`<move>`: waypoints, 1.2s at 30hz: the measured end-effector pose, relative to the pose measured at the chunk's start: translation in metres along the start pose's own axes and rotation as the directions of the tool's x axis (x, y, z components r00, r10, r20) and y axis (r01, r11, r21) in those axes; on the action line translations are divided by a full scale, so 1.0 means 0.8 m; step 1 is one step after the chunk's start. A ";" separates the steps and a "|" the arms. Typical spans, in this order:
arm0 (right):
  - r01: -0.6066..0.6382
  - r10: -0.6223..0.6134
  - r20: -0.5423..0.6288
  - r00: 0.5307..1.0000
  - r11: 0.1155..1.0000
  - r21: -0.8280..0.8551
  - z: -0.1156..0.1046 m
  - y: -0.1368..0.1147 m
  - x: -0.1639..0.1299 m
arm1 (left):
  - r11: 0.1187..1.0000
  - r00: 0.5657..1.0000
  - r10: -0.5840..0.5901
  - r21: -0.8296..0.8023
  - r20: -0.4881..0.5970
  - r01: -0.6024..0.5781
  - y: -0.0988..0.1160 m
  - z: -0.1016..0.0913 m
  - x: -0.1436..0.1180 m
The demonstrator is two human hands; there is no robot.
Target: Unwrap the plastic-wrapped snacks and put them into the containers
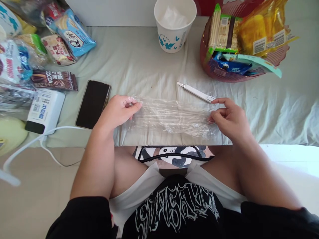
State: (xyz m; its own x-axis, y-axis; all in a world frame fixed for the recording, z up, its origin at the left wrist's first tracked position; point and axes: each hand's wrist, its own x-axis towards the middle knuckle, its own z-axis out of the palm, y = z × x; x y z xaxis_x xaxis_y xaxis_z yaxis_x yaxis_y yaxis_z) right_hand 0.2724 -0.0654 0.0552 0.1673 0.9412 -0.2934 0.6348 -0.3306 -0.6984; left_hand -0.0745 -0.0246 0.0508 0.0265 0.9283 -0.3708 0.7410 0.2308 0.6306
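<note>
A crumpled sheet of clear plastic wrap (171, 116) lies stretched across the pale cloth-covered surface (139, 66) in front of me. My left hand (117, 111) pinches its left end between thumb and fingers. My right hand (230, 118) pinches its right end. A white utility knife (195, 92) lies just beyond the wrap, its near end close to my right fingertips.
A black phone (93, 103) lies left of my left hand. A white power bank (45, 111) with a white cable (30, 142) sits further left among snack packets (72, 31). A white paper cup (174, 23) and a red basket of snacks (211, 68) stand at the back.
</note>
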 end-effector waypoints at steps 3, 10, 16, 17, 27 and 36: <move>0.101 -0.102 -0.006 0.995 0.988 -0.120 -0.001 0.011 0.001 | 1.000 1.000 -0.013 -0.004 -0.001 0.013 -0.002 0.002 -0.001; 0.365 -0.441 -0.059 0.896 0.804 -0.469 0.022 0.027 -0.003 | 0.990 0.959 0.137 -0.004 -0.250 -0.142 0.001 0.010 0.004; 0.561 -0.548 0.177 0.817 0.687 -0.461 0.017 0.020 -0.014 | 0.980 0.972 0.201 0.014 -0.123 -0.201 0.013 0.017 0.003; 0.578 -0.564 0.171 0.808 0.699 -0.422 0.014 0.018 -0.013 | 0.977 0.973 0.211 -0.014 -0.090 -0.213 0.014 0.018 0.002; 0.534 -0.470 0.468 0.748 0.845 -0.005 0.050 -0.035 0.012 | 0.889 0.916 0.329 -0.404 0.230 -0.217 0.037 0.038 0.006; 0.355 -0.377 0.524 0.763 0.923 0.148 0.044 -0.035 0.009 | 0.861 0.952 0.292 -0.406 -0.096 -0.305 0.038 0.028 0.021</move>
State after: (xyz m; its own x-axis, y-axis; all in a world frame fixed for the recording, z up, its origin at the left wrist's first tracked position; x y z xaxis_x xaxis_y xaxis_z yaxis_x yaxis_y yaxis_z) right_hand 0.2293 -0.0516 0.0493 -0.5073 0.8069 -0.3025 0.5340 0.0188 -0.8453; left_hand -0.0364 -0.0085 0.0485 0.1766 0.9789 -0.1033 0.3576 0.0340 0.9332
